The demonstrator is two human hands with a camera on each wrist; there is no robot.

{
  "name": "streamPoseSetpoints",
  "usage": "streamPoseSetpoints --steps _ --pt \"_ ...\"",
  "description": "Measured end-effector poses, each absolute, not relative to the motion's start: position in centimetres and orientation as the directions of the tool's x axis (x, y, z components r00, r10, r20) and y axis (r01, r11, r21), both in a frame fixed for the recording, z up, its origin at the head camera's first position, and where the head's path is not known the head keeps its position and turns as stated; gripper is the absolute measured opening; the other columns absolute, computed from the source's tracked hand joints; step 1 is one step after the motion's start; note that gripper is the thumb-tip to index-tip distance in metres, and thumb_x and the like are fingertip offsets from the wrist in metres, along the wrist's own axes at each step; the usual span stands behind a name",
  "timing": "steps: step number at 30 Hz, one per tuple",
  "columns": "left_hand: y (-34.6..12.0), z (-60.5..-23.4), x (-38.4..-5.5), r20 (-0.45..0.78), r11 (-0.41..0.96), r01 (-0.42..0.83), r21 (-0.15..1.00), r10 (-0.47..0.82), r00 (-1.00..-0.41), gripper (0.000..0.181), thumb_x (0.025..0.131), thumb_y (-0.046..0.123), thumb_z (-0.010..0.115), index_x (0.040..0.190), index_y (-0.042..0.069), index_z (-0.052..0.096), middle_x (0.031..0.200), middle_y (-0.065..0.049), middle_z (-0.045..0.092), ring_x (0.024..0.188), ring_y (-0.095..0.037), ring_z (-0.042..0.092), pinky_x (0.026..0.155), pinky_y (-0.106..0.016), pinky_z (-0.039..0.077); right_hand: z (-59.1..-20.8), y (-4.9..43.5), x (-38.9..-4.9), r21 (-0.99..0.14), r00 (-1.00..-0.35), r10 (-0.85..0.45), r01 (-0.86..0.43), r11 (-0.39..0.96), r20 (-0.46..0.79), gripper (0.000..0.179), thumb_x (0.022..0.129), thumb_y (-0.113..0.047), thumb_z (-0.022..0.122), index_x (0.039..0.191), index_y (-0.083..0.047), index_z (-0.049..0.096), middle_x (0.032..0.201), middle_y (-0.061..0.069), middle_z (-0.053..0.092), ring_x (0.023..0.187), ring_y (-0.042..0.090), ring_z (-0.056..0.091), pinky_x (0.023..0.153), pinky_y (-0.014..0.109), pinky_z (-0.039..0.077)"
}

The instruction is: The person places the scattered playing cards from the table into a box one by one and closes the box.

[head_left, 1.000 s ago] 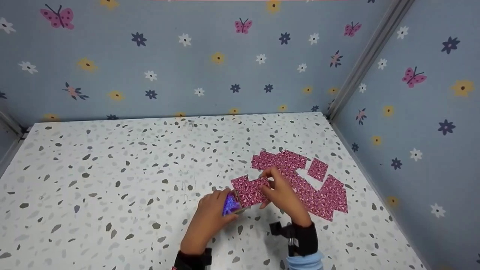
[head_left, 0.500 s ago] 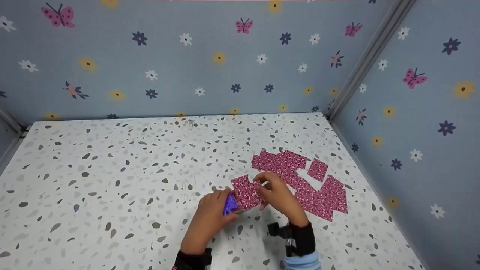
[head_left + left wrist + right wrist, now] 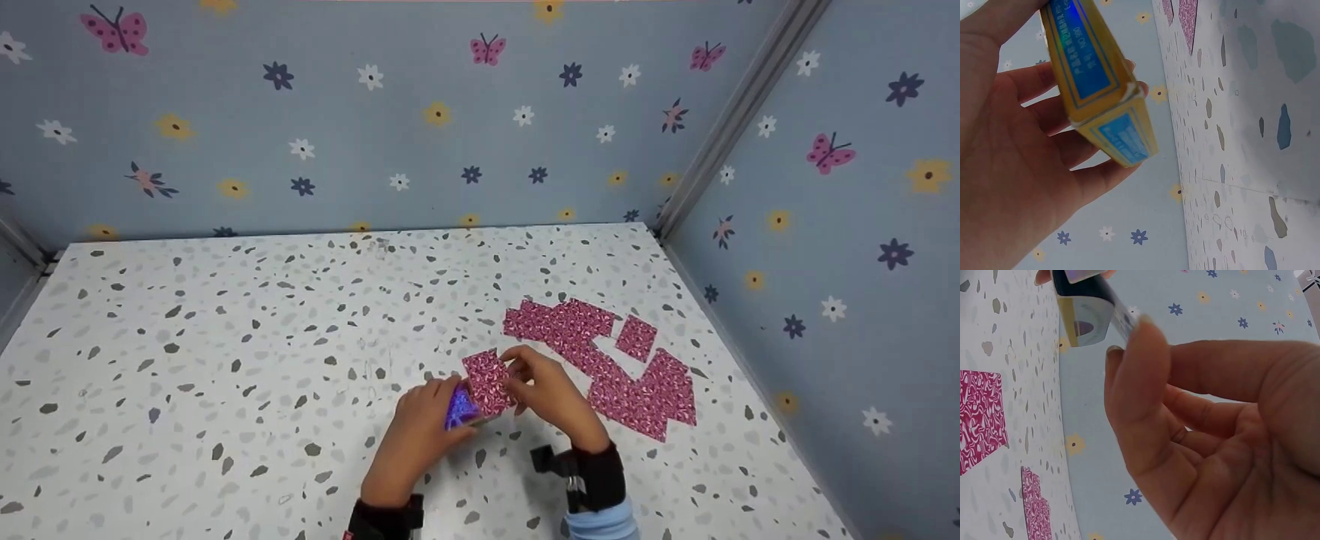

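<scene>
My left hand (image 3: 420, 431) grips a small card box, whose purple shiny face (image 3: 460, 411) shows in the head view. In the left wrist view the card box (image 3: 1086, 62) is yellow with blue printed panels, its corner a little worn. My right hand (image 3: 555, 397) pinches a playing card (image 3: 487, 382) with a pink-and-white patterned back at the box's right end. In the right wrist view the thumb and a finger hold the card's edge (image 3: 1123, 322) beside the box's end flap (image 3: 1085, 323). How far the card sits inside the box is hidden.
Several pink patterned cards (image 3: 630, 401) lie overlapping on the speckled white table (image 3: 262, 360), right of my hands. One card (image 3: 637, 337) lies apart near them. Blue flowered walls (image 3: 360, 112) rise behind the table and on the right.
My right hand has moved left toward the box. The pink cards stretched between the hands have drawn together into a narrower shape. My left hand and the table cards have stayed put.
</scene>
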State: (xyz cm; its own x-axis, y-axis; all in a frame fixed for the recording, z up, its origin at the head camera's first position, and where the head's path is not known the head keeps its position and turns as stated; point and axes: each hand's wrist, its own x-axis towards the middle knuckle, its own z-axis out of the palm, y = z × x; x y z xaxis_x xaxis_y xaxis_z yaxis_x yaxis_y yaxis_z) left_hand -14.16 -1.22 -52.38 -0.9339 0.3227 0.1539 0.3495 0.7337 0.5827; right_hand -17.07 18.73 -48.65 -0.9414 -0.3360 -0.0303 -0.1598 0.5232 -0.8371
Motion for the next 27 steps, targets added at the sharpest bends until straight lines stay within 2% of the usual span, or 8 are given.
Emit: streamPoseSetpoints --steps 6,15,18,25,27 --pt "-1.2 -52.6 -14.1 0.192 0.726 0.377 0.576 0.328 -0.925 0.069 0.072 0.033 0.077 0.127 0.001 0.05 0.116 -0.017 0.058 0.107 -0.035 0.055 0.094 -0.051 0.042 -48.6 18.5 -17.1 -0.828 -0.937 -0.348 -0.174 0.533 -0.027 0.031 0.09 0.003 0.053 0.121 0.005 0.051 0.099 0.02 0.059 0.076 0.022 0.06 0.056 0.039 0.056" --pt "-1.3 -52.6 -14.1 0.183 0.721 0.372 0.585 0.329 -0.926 0.07 0.072 0.033 0.077 0.128 0.002 0.049 0.117 -0.016 0.058 0.108 -0.035 0.055 0.096 -0.051 0.041 -48.7 18.3 -17.0 -0.783 -0.928 -0.372 -0.231 0.577 0.0 0.029 0.094 -0.005 0.051 0.122 0.002 0.054 0.102 0.018 0.061 0.078 0.021 0.06 0.06 0.04 0.056" --pt "-1.3 -52.6 -14.1 0.185 0.72 0.373 0.585 0.329 -0.926 0.071 0.072 0.034 0.077 0.129 0.002 0.049 0.116 -0.016 0.058 0.108 -0.034 0.055 0.096 -0.051 0.041 -48.7 18.3 -17.1 -0.778 -0.937 -0.349 -0.221 0.588 0.003 0.026 0.094 -0.008 0.052 0.118 0.0 0.057 0.099 0.016 0.063 0.076 0.021 0.061 0.06 0.039 0.056" --pt "-1.2 -52.7 -14.1 0.196 0.729 0.382 0.567 0.331 -0.923 0.069 0.072 0.032 0.077 0.127 0.001 0.05 0.114 -0.017 0.059 0.104 -0.034 0.056 0.092 -0.05 0.043 -48.7 17.7 -17.1 -0.74 -0.919 -0.394 -0.275 0.614 0.014 0.022 0.095 -0.011 0.051 0.112 0.0 0.059 0.099 0.013 0.065 0.076 0.019 0.062 0.059 0.022 0.053" --pt "-1.2 -52.8 -14.1 0.192 0.732 0.378 0.567 0.328 -0.925 0.07 0.072 0.033 0.077 0.127 0.001 0.05 0.114 -0.017 0.059 0.104 -0.034 0.056 0.093 -0.05 0.043 -48.7 17.5 -17.0 -0.733 -0.916 -0.401 -0.285 0.618 0.018 0.021 0.095 -0.011 0.051 0.111 -0.001 0.06 0.099 0.012 0.066 0.076 0.019 0.062 0.059 0.021 0.052"
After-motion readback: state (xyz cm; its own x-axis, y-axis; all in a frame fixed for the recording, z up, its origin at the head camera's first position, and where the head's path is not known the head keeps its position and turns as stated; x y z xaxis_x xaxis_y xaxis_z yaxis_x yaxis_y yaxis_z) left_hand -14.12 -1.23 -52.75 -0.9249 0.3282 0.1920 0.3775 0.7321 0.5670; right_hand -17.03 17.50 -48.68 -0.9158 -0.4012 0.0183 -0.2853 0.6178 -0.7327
